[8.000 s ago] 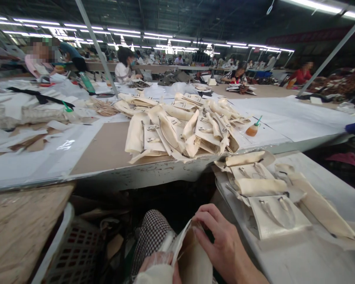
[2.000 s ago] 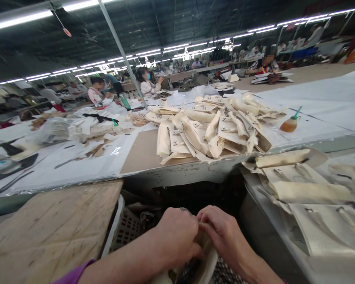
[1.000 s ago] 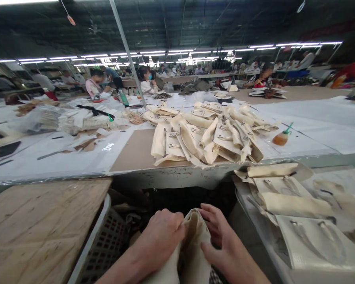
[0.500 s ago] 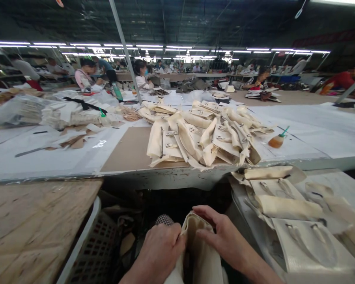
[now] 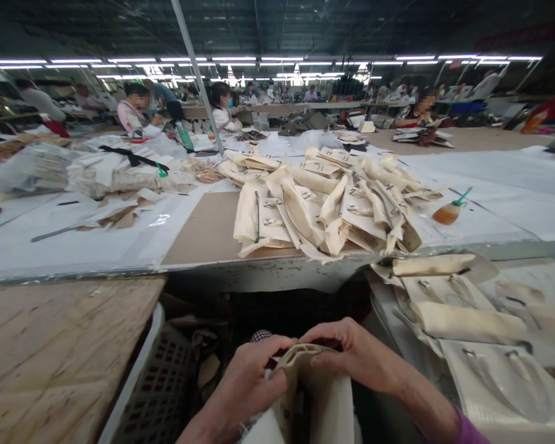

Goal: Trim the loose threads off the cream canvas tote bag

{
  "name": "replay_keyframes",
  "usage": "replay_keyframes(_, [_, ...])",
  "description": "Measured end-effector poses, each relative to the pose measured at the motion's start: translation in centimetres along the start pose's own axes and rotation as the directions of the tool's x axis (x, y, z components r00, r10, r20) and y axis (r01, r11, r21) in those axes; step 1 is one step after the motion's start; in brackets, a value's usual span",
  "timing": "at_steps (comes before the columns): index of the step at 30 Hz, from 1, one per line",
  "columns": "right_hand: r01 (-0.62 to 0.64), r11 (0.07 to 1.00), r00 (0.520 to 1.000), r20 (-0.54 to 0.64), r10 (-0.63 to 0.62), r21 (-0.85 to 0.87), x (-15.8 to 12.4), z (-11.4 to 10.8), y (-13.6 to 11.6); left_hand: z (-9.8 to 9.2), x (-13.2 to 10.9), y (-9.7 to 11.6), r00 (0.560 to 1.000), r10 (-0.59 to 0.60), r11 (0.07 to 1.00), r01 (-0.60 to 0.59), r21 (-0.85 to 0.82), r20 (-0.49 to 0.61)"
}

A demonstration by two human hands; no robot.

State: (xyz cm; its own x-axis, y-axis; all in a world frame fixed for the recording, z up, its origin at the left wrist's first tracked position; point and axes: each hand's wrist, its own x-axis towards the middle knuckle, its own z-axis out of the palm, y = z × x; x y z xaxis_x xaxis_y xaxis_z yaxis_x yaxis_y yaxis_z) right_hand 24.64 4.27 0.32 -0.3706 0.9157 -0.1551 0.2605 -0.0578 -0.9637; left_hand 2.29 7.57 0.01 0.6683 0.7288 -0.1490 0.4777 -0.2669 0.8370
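Note:
Low in the middle of the head view, a cream bag piece (image 5: pixel 333 401) stands with its opening toward me. My left hand (image 5: pixel 254 376) grips its upper left edge, thumb on the inside. On the upper right edge, my right hand (image 5: pixel 351 351) is closed, with fingers over the far rim and thumb inside. The fingertips of both hands nearly meet at the top. A heap of similar cream bag pieces (image 5: pixel 305 209) lies on the long table beyond. More cream pieces with handles (image 5: pixel 499 382) are laid out at the lower right.
At the lower left are a wooden board (image 5: pixel 55 357) and a plastic basket (image 5: pixel 157 376). A bottle of amber liquid (image 5: pixel 448 213) stands right of the heap. Stacked pieces in plastic (image 5: pixel 46 163) lie far left. A metal pole (image 5: pixel 197 74) rises behind the table; several people work beyond.
My left hand has moved up along the rim, its fingers now near those of my right hand. The right hand has shifted slightly right. The view has turned a little.

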Motion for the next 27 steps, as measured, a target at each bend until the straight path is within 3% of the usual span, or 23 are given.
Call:
replay_keyframes(4, [-0.016,0.999,0.996,0.092,0.021,-0.048,0.1,-0.9,0.3,-0.9,-0.2,0.2,0.991,0.049,0.997,-0.056,0.052,0.127])
replay_keyframes(7, [0.012,0.986,0.995,0.099,0.005,-0.166,0.2,-1.2,0.0,-1.1,0.2,0.3,0.983,0.074,0.993,-0.089,0.082,0.171])
replay_keyframes(12, [0.088,0.920,0.996,0.010,-0.092,-0.382,-0.4,-1.0,0.0,-0.6,1.3,0.1,0.983,0.077,0.983,-0.102,0.150,0.166])
replay_keyframes(16, [0.157,0.876,0.986,0.020,-0.166,-0.457,-0.7,-0.8,0.3,-0.3,1.3,0.3,0.986,0.089,0.977,-0.114,0.179,0.141])
replay_keyframes(22, [0.141,0.793,0.985,0.000,-0.175,-0.593,-0.8,0.0,-0.2,0.1,1.2,0.2,0.991,0.072,0.978,-0.092,0.188,0.113])
replay_keyframes(27, [0.037,0.711,0.988,-0.081,-0.131,-0.702,-0.9,1.2,-0.9,0.4,1.4,-0.3,0.994,0.089,0.971,-0.101,0.215,0.067])
